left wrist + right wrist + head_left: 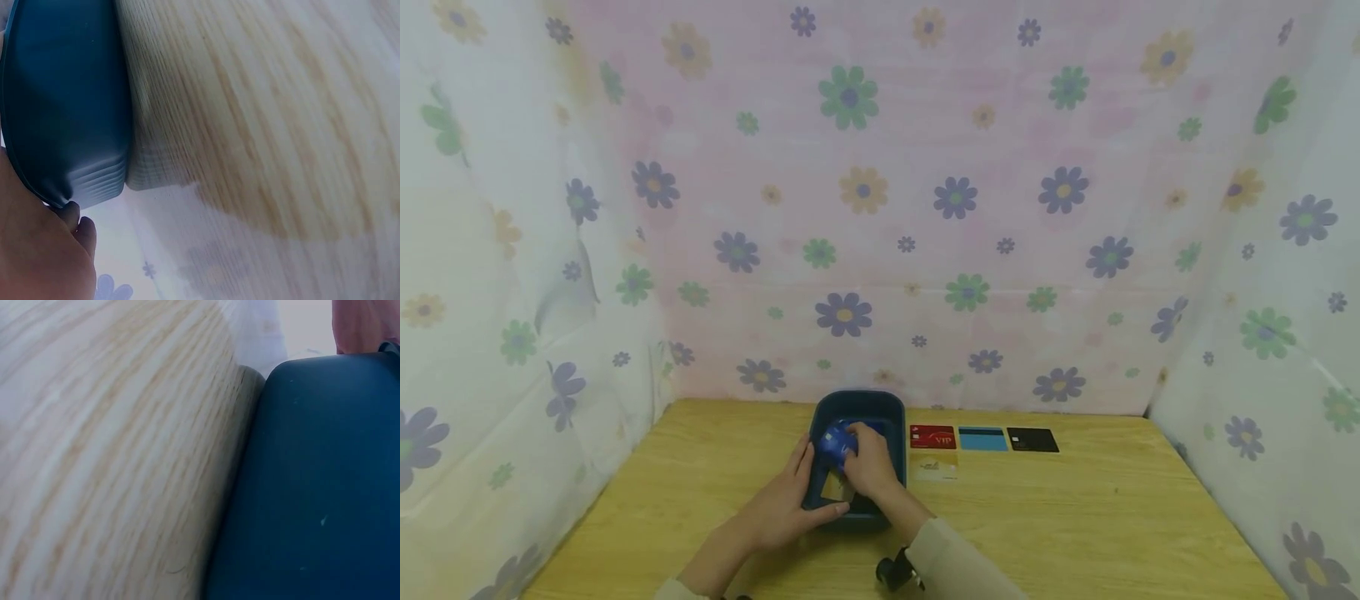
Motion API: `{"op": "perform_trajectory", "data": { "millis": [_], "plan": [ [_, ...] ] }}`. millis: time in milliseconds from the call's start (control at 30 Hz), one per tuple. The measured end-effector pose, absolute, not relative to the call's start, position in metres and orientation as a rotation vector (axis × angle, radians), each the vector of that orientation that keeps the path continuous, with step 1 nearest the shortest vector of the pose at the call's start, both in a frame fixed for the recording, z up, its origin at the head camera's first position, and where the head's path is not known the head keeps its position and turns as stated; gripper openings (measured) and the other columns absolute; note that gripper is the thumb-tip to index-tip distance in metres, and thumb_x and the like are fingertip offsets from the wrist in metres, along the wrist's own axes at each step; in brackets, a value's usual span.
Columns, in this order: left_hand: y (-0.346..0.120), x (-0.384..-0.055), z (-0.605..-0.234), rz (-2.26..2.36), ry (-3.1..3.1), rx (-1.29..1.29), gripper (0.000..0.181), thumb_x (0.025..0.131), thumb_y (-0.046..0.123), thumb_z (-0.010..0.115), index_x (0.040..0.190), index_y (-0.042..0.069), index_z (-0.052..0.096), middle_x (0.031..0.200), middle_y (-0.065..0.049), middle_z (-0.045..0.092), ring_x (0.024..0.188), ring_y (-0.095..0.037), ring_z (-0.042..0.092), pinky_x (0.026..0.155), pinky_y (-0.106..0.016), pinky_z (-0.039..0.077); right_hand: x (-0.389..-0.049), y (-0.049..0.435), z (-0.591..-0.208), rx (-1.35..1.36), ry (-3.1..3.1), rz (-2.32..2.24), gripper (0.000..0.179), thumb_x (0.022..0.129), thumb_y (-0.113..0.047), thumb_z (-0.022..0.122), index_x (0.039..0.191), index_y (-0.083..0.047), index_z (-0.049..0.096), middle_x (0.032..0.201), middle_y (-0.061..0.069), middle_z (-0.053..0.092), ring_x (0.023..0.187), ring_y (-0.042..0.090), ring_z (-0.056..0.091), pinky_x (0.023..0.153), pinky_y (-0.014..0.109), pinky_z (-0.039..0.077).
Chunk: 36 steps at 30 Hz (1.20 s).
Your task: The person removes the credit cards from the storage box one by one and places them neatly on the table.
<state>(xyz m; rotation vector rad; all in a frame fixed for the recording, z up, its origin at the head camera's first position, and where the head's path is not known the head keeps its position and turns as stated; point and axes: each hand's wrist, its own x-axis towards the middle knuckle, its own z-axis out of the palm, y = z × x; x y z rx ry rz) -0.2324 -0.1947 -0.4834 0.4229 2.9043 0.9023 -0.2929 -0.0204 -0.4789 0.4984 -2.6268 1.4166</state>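
A dark blue plastic bin stands on the table. Inside it, my right hand pinches a glossy blue card with a chip on its face, between thumb and fingers. Below that card, a gold card shows in the bin, partly covered. My left hand rests against the bin's left side, its fingers extended along the rim and its thumb stretched across the near end. In the left wrist view, fingertips of the left hand show at the bin's end. The right wrist view shows the bin's outer wall and the table, not the grip.
Right of the bin lie a red VIP card, a light blue card and a black card in a row. A gold-and-white card lies below the red one. Flowered cloth hangs around the wooden table.
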Motion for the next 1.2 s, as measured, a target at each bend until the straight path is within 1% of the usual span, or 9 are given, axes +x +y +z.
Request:
{"op": "perform_trajectory", "data": {
  "millis": [133, 367, 533, 733, 900, 967, 1067, 1100, 1200],
  "plan": [
    [-0.195, -0.234, -0.485, 0.888, 2.906, 0.423, 0.117, 0.090, 0.072, 0.061, 0.162, -0.003, 0.007, 0.170, -0.021, -0.005, 0.148, -0.048, 0.029, 0.113, -0.060, 0.036, -0.291, -0.021, -0.477, 0.446, -2.628, 1.451, 0.036, 0.091, 0.007, 0.062, 0.126, 0.005, 0.062, 0.117, 0.022, 0.067, 0.104, 0.033, 0.066, 0.093, 0.053, 0.054],
    [-0.194, -0.234, -0.483, 0.901, 2.902, 0.419, 0.117, 0.090, 0.071, 0.062, 0.162, -0.003, 0.007, 0.170, -0.020, -0.006, 0.148, -0.047, 0.031, 0.113, -0.060, 0.037, -0.293, -0.020, -0.475, 0.422, -2.629, 1.457, 0.043, 0.083, 0.010, 0.064, 0.125, 0.000, 0.064, 0.118, 0.018, 0.068, 0.104, 0.028, 0.064, 0.093, 0.051, 0.054],
    [-0.194, -0.233, -0.483, 0.899, 2.906, 0.417, 0.117, 0.090, 0.070, 0.063, 0.162, -0.003, 0.007, 0.170, -0.022, -0.004, 0.148, -0.048, 0.030, 0.113, -0.060, 0.036, -0.291, -0.018, -0.473, 0.407, -2.644, 1.502, 0.045, 0.082, 0.011, 0.066, 0.126, -0.001, 0.065, 0.121, 0.019, 0.068, 0.107, 0.028, 0.064, 0.094, 0.050, 0.054],
    [-0.193, -0.231, -0.482, 0.908, 2.905, 0.407, 0.117, 0.090, 0.070, 0.063, 0.162, -0.003, 0.007, 0.170, -0.023, -0.003, 0.147, -0.049, 0.031, 0.112, -0.061, 0.037, -0.287, -0.014, -0.468, 0.431, -2.625, 1.519, 0.040, 0.085, 0.009, 0.067, 0.124, -0.004, 0.066, 0.123, 0.018, 0.068, 0.106, 0.029, 0.065, 0.091, 0.051, 0.055],
    [-0.193, -0.231, -0.482, 0.910, 2.896, 0.411, 0.116, 0.091, 0.070, 0.061, 0.162, -0.003, 0.005, 0.170, -0.023, -0.005, 0.146, -0.050, 0.031, 0.112, -0.061, 0.037, -0.285, -0.007, -0.464, 0.464, -2.630, 1.525, 0.038, 0.089, 0.006, 0.067, 0.126, -0.005, 0.065, 0.129, 0.018, 0.066, 0.110, 0.030, 0.063, 0.091, 0.052, 0.054],
    [-0.193, -0.231, -0.482, 0.909, 2.897, 0.413, 0.116, 0.091, 0.070, 0.061, 0.162, -0.003, 0.005, 0.170, -0.023, -0.005, 0.147, -0.050, 0.030, 0.113, -0.061, 0.036, -0.285, -0.003, -0.462, 0.481, -2.632, 1.517, 0.038, 0.090, 0.006, 0.066, 0.127, -0.003, 0.065, 0.129, 0.018, 0.065, 0.105, 0.027, 0.062, 0.088, 0.048, 0.054],
    [-0.193, -0.231, -0.482, 0.904, 2.902, 0.416, 0.116, 0.091, 0.070, 0.061, 0.162, -0.003, 0.006, 0.170, -0.023, -0.005, 0.147, -0.050, 0.029, 0.113, -0.061, 0.036, -0.284, 0.001, -0.459, 0.506, -2.628, 1.529, 0.038, 0.091, 0.007, 0.065, 0.128, -0.001, 0.064, 0.125, 0.019, 0.066, 0.085, 0.025, 0.065, 0.073, 0.040, 0.054],
    [-0.193, -0.231, -0.482, 0.905, 2.903, 0.416, 0.116, 0.091, 0.070, 0.061, 0.162, -0.003, 0.006, 0.170, -0.023, -0.005, 0.147, -0.050, 0.029, 0.113, -0.061, 0.036, -0.284, 0.003, -0.459, 0.517, -2.626, 1.526, 0.038, 0.091, 0.007, 0.064, 0.129, 0.000, 0.064, 0.124, 0.019, 0.066, 0.081, 0.023, 0.064, 0.071, 0.038, 0.053],
    [-0.193, -0.232, -0.481, 0.903, 2.902, 0.416, 0.117, 0.091, 0.071, 0.061, 0.162, -0.003, 0.006, 0.170, -0.022, -0.005, 0.147, -0.049, 0.030, 0.113, -0.061, 0.036, -0.284, 0.006, -0.457, 0.531, -2.622, 1.534, 0.037, 0.092, 0.006, 0.064, 0.129, 0.000, 0.064, 0.123, 0.020, 0.066, 0.081, 0.025, 0.065, 0.071, 0.038, 0.055]
  ]
}}
